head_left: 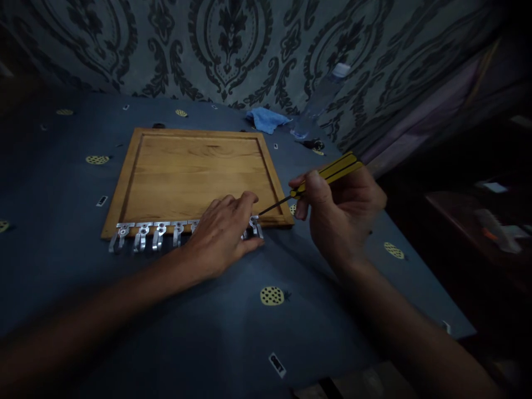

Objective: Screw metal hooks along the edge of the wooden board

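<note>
A square wooden board [195,172] with a raised rim lies on a blue table cover. Several silver metal hooks [143,234] line its near edge. My left hand [222,233] lies over the right end of that row, fingers pressed down on the rightmost hook [254,226]. My right hand [341,213] grips a yellow-and-black screwdriver [328,173]. Its thin shaft slants down to the left, with the tip at the rightmost hook beside my left fingertips.
The blue table cover [257,327] has yellow dotted patches. At the back lie a blue cloth [266,119], a clear plastic bottle [320,100] and small dark items [310,144]. A patterned wall [233,50] rises behind. The table edge falls away on the right into dark furniture.
</note>
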Demonstrator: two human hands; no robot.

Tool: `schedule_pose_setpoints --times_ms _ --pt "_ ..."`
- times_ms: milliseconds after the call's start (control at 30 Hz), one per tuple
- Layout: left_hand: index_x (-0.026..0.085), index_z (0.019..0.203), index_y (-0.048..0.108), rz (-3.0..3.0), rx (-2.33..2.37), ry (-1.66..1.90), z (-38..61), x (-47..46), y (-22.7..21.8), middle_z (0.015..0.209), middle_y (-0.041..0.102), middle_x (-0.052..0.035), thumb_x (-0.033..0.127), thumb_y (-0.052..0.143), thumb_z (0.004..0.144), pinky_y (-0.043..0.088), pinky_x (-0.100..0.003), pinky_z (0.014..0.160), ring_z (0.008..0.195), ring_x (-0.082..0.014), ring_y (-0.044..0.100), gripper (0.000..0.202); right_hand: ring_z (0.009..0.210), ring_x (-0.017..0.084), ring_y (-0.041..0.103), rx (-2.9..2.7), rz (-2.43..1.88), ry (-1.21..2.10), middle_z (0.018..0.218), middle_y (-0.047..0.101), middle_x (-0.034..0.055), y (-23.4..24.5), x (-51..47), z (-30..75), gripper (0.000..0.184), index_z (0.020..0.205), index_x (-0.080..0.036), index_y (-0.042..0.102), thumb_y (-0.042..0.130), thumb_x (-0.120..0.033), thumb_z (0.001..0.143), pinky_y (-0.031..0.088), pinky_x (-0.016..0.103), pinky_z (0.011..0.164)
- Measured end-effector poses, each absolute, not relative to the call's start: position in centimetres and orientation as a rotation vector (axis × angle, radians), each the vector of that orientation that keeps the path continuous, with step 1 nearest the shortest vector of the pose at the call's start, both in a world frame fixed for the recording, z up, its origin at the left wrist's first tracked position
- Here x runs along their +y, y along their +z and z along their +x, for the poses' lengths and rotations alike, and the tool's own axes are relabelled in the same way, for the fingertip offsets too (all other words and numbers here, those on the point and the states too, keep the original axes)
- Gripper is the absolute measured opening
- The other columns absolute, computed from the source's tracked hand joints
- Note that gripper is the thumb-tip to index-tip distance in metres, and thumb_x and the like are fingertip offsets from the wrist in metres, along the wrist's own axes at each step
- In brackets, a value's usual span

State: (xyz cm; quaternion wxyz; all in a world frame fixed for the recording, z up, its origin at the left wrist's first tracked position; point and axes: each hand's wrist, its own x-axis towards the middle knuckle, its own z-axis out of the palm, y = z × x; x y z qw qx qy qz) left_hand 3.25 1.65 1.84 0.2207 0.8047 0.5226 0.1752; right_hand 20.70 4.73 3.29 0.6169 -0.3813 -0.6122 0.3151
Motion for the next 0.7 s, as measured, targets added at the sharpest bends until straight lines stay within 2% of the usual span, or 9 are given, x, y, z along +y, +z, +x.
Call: schedule_pose_setpoints --times_ms 500,700 --pt "0.020 0.129 0.045 2.200 1.475 0.477 3.40 1.61 2.06 0.115 0.067 -0.0079 0.030 0.079 0.085 0.049 -0.046 0.096 0.110 -0.0293 0.062 0.057 0.039 0.008 0.054 -1.519 -0.871 0.752 0.063 0.060 -0.0063 2.75 4.74 20.57 0.032 0.078 -0.023 0.061 0.079 -0.049 0.085 0.045 0.022 0.036" --pt "0.021 0.125 0.047 2.230 1.478 0.506 3.38 1.57 1.77 0.111 0.067 -0.0072 0.030 0.080 0.084 0.049 -0.046 0.093 0.107 -0.0296 0.062 0.054 0.042 0.009 0.057 -1.593 -0.883 0.787 0.066 0.062 -0.0053 3.02 4.59 20.76 0.032 0.082 -0.024 0.063 0.078 -0.052 0.084 0.050 0.023 0.039"
